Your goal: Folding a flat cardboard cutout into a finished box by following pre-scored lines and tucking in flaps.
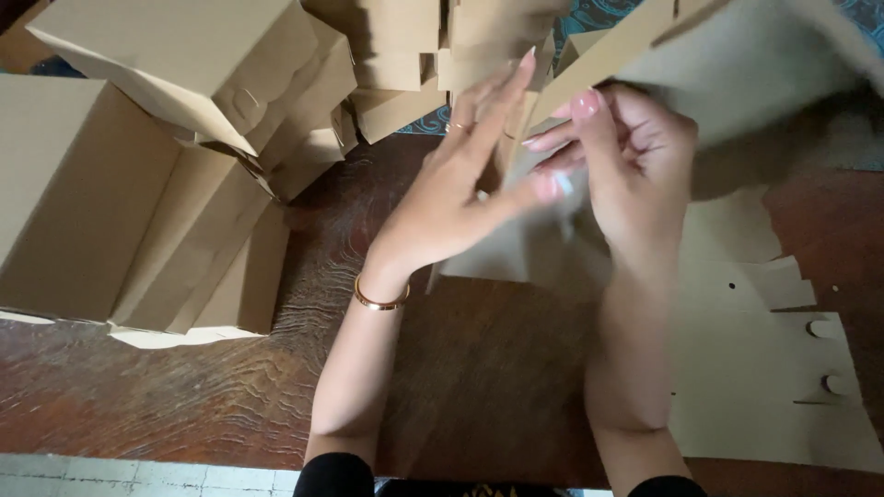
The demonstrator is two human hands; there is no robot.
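Both hands are raised over a dark wooden table (pixel 460 368), working a flat brown cardboard box blank (pixel 737 83) that tilts up toward the upper right. My left hand (pixel 460 184) presses flat against a flap of it, fingers stretched out, with a gold bangle on the wrist. My right hand (pixel 635 156) pinches the card's edge between thumb and fingers. The blank's lower part (pixel 516 248) hangs behind the hands.
Several folded brown cardboard boxes (pixel 166 166) are piled at the left and along the back (pixel 405 55). More flat die-cut blanks (pixel 764 368) lie on the table at the right. A pale tiled floor strip (pixel 138 474) shows at the bottom left.
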